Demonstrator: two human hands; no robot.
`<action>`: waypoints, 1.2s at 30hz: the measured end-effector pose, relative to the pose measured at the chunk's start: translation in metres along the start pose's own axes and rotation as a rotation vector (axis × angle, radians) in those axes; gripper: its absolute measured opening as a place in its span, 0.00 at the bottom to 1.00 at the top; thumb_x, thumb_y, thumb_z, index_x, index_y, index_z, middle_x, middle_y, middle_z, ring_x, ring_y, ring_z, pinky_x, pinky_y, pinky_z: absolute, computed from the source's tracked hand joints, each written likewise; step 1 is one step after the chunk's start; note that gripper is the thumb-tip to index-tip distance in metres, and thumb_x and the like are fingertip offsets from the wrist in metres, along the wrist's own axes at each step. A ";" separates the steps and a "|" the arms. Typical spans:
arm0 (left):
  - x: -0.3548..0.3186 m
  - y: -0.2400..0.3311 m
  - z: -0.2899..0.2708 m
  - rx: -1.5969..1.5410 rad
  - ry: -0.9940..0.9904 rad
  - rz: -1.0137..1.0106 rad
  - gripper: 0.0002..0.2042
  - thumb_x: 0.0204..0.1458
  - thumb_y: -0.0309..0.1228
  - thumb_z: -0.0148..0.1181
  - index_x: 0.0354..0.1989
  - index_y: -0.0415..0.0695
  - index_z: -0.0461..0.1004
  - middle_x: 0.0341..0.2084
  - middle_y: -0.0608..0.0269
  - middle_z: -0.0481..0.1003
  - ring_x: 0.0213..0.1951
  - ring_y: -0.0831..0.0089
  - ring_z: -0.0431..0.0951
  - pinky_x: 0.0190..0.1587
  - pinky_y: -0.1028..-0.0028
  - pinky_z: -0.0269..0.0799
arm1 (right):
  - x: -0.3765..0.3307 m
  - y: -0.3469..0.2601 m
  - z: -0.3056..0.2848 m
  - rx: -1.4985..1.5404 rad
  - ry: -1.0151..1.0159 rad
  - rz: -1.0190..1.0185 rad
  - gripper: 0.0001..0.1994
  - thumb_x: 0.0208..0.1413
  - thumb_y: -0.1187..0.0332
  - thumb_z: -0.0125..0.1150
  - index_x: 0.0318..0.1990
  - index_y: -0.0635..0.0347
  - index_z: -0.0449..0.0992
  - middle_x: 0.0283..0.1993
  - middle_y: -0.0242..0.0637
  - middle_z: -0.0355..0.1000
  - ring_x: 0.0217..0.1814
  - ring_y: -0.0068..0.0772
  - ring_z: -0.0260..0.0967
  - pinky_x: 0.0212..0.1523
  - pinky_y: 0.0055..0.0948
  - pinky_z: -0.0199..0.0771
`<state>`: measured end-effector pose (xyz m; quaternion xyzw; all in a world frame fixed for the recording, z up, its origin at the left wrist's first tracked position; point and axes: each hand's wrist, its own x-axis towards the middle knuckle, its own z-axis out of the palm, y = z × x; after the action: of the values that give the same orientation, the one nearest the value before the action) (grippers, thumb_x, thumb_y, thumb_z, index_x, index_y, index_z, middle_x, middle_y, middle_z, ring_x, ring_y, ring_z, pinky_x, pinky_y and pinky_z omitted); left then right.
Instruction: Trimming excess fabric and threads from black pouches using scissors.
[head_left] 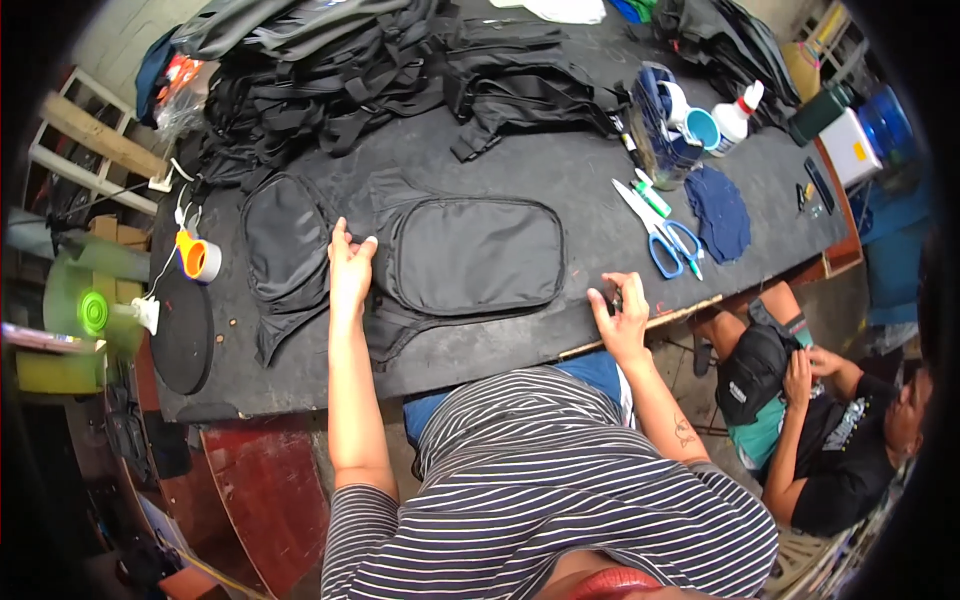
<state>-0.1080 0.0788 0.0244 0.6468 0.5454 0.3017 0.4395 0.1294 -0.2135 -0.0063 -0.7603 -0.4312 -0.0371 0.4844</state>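
Black-and-white striped shirt [560, 440] up close, left hand [350, 275] loosely bent and free near the rounded-rectangular black fabric panel [482, 255]; right hand's [625, 322] half-curled, also free.

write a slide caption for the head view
Left hand between two black fabric pieces, right hand near blue-handled scissors.

Left fingers [338, 238] parted; right fingers [637, 291] loosely curled.

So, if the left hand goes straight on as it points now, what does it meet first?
The left hand would probably meet the heap of black fabric and straps, unless it brushes the black panel at its left; depth is unclear.
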 end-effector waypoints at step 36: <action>-0.140 0.031 0.043 0.559 -0.581 0.795 0.24 0.48 0.32 0.59 0.56 0.42 0.66 0.58 0.56 0.64 0.63 0.62 0.59 0.66 0.54 0.43 | -0.006 0.021 -0.006 0.577 0.170 0.379 0.07 0.62 0.66 0.50 0.40 0.60 0.69 0.24 0.20 0.56 0.20 0.09 0.46 0.20 0.14 0.45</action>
<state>-0.0883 -0.0679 0.0459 0.9507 0.1757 0.0974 0.2363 0.1419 -0.2252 -0.0212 -0.6529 -0.2333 0.1137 0.7115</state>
